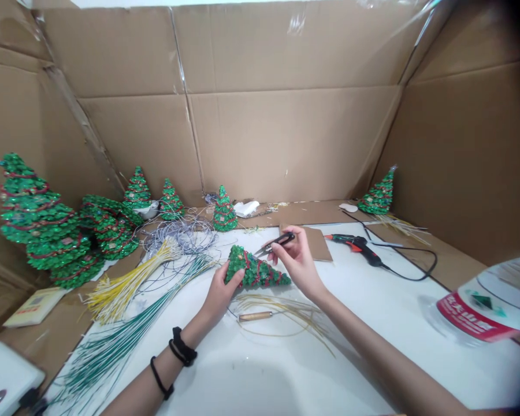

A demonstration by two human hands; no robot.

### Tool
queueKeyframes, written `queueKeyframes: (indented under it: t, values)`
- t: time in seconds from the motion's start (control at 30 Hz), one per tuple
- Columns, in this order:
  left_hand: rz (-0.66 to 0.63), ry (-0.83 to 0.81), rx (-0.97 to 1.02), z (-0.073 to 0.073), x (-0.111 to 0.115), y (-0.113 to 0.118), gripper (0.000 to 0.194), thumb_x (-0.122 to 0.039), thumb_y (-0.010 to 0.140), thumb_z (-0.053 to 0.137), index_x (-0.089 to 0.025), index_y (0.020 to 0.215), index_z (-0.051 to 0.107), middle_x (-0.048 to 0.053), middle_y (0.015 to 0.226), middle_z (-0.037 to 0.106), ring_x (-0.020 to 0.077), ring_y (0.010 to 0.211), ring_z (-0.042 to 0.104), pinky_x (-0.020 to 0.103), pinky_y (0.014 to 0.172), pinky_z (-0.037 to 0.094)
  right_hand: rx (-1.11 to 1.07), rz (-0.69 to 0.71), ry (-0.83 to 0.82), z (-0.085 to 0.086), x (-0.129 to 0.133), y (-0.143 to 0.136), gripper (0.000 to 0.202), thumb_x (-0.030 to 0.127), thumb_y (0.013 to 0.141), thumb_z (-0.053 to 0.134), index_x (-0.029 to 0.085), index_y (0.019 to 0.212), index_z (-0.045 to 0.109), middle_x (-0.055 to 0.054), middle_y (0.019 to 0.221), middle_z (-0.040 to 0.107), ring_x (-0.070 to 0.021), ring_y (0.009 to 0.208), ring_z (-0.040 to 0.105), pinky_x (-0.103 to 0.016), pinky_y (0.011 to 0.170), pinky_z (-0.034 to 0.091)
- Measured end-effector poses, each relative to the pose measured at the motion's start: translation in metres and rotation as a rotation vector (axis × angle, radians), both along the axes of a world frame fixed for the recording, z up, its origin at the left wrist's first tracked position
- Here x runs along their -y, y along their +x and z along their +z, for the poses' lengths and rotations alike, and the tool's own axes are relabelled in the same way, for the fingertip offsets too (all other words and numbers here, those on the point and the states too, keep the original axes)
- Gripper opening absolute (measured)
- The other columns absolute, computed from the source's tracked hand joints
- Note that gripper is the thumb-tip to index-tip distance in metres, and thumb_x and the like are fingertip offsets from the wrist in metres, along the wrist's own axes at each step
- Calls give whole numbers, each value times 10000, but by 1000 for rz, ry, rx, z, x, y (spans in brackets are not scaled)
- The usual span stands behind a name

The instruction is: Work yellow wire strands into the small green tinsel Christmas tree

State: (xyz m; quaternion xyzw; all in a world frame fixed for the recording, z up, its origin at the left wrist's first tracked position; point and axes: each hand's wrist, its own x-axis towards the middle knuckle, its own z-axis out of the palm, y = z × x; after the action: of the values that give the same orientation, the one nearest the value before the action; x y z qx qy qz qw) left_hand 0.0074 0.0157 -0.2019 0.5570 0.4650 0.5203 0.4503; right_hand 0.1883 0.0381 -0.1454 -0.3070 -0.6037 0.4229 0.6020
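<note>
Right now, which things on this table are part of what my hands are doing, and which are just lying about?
In hand: small green tree in left hand; snips in right hand.

Lying about: glue gun, wooden-handled tool, yellow strips, green strips, wire coil, finished trees.

Left hand (219, 292) grips the wide base of a small green beaded tree (255, 270) lying on its side over the white table (372, 323), while the right hand (298, 259) pinches a pair of snips (274, 243) just above the tree's middle, blades pointing left. Under the hands lie a wooden-handled tool (255, 316) and loose pale strands (286, 312); yellow sticks (121, 286) and green sticks (125, 335) fan out to the left. A glue gun (356, 245) rests to the right, and finished trees (47, 225) stand against the cardboard wall (286, 138).
</note>
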Motion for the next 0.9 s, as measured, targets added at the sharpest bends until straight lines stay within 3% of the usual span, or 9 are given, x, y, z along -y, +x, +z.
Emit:
queueKeyframes:
  t: [0.1, 0.17, 0.37, 0.53, 0.77, 0.9]
  values:
    - [-40, 32, 12, 1, 2, -1, 379, -390, 783, 590, -167, 1089, 594, 59, 1001, 655, 200, 906, 589, 294, 801, 466, 65, 71, -54, -6, 10, -4, 413, 348, 826, 558, 253, 1163, 339, 51, 644, 560, -125, 525, 552, -242, 503, 465]
    - [-54, 48, 7, 3, 3, -1, 409, -378, 783, 590, -161, 1129, 574, 67, 1018, 650, 211, 933, 583, 307, 828, 461, 119, 87, -68, -12, 10, -4, 388, 343, 827, 553, 242, 1160, 383, 41, 641, 555, -129, 526, 549, -247, 502, 466]
    - [-67, 34, 11, 5, 3, -1, 401, -367, 785, 585, -159, 1127, 565, 79, 1103, 625, 222, 988, 569, 313, 856, 452, 356, -43, 75, -13, 4, 4, 159, 322, 808, 580, 210, 881, 495, 15, 695, 560, -125, 600, 545, -228, 542, 436]
    - [-61, 42, 8, 2, 2, 0, 381, -368, 789, 580, -157, 1107, 573, 68, 1035, 641, 207, 930, 579, 298, 818, 459, 719, 32, 209, 2, 3, 21, 145, 295, 851, 518, 190, 751, 515, 18, 637, 562, -107, 543, 477, -215, 525, 363]
    - [-38, 50, 18, 4, 3, 1, 377, -376, 794, 566, -153, 1098, 574, 69, 1063, 633, 192, 913, 575, 276, 797, 461, 1280, -134, 497, 13, 13, 18, 187, 179, 880, 413, 174, 872, 600, -66, 771, 614, -185, 752, 528, -269, 651, 348]
    - [-34, 8, 21, 6, 3, 2, 416, -400, 776, 577, -149, 1108, 570, 76, 1070, 634, 202, 930, 579, 278, 786, 474, 1394, -133, 434, 9, 15, 12, 216, 95, 838, 413, 159, 944, 590, -76, 824, 623, -190, 795, 535, -266, 670, 345]
